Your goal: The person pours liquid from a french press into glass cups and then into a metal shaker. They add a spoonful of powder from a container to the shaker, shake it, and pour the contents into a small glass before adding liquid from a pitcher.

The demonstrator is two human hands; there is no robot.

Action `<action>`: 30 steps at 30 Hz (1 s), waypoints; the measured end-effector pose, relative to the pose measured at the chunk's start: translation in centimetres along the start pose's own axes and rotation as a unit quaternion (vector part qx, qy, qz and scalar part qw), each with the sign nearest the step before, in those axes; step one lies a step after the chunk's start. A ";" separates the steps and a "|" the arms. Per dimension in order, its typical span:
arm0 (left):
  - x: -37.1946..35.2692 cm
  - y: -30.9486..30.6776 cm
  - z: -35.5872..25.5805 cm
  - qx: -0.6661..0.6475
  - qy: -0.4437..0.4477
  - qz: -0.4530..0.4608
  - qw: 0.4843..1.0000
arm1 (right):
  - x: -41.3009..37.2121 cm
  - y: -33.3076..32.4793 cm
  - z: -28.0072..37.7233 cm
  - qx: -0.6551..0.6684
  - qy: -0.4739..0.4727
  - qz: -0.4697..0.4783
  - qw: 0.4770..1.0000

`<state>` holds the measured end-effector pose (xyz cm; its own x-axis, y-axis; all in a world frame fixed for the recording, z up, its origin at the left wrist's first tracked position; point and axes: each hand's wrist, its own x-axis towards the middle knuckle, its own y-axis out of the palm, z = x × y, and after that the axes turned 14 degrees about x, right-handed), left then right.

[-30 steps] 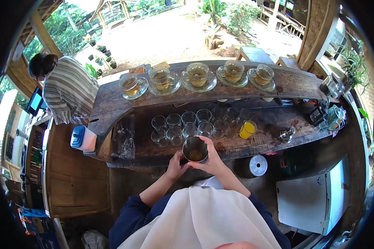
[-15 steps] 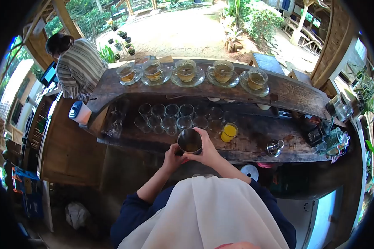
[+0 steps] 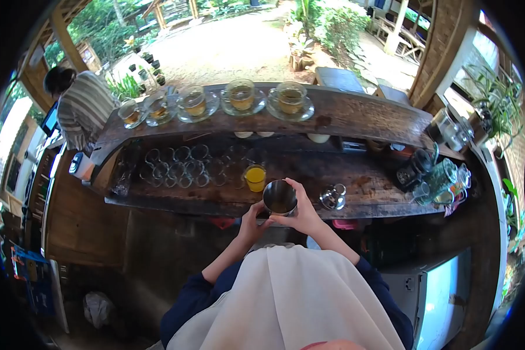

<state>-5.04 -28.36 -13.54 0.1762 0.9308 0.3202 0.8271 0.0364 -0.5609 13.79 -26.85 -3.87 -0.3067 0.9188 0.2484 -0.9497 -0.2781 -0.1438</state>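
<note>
My right hand is wrapped around the side of a metal shaker cup, which is tilted so its open mouth faces me. My left hand grips the same cup low on its left side. Its inside looks dark, and I cannot make out what it holds. A glass of orange juice stands on the lower counter just left of the cup. To the right sits a shiny metal shaker top.
Several glass cups of tea on saucers line the upper wooden shelf. Empty glasses cluster on the lower counter. Glass jars crowd its right end. A person in a striped shirt stands at far left.
My view and body have shifted right along the counter. The shaker cup, still in both hands, is now right of the orange juice and closer to the shaker top.
</note>
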 end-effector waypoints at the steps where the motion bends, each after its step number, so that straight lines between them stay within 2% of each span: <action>1: 0.3 0.7 -0.5 -0.012 -0.004 0.011 1.000 | -0.5 -0.7 0.1 0.000 0.001 -0.009 1.000; 6: 1.4 2.5 -2.2 -0.016 -0.009 0.056 0.998 | -2.1 -3.0 0.1 -0.050 -0.023 -0.049 0.997; 9: 1.9 2.8 -2.8 -0.023 0.017 0.070 0.997 | -2.7 -3.7 -0.6 -0.044 -0.048 -0.062 0.996; 13: 2.4 2.9 -3.0 -0.053 0.003 0.110 0.992 | -3.3 -3.9 -0.5 -0.029 -0.026 -0.078 0.996; 15: 2.8 2.9 -3.2 -0.062 0.002 0.124 0.990 | -3.5 -3.8 -0.3 0.032 -0.033 -0.090 0.995; 18: 3.3 2.3 -4.2 -0.092 -0.019 0.144 0.985 | -3.5 -4.3 0.3 0.001 -0.016 -0.073 0.997; 21: 4.4 1.7 -4.8 -0.086 0.016 0.132 0.987 | -3.3 -4.3 0.9 -0.007 0.008 -0.067 0.998; 23: 4.6 1.6 -4.6 -0.080 0.029 0.165 0.983 | -3.4 -4.3 0.9 0.001 0.016 -0.064 0.998; 30: 4.9 1.8 -2.8 -0.007 0.076 0.184 0.980 | -3.2 -3.4 1.2 0.024 0.020 -0.120 0.992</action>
<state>-1.18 -24.73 -10.85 0.5410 0.8147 0.2086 0.6991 -0.2978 -0.6501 17.94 -29.22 -3.05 -0.0704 0.9704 0.2312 -0.9973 -0.0631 -0.0388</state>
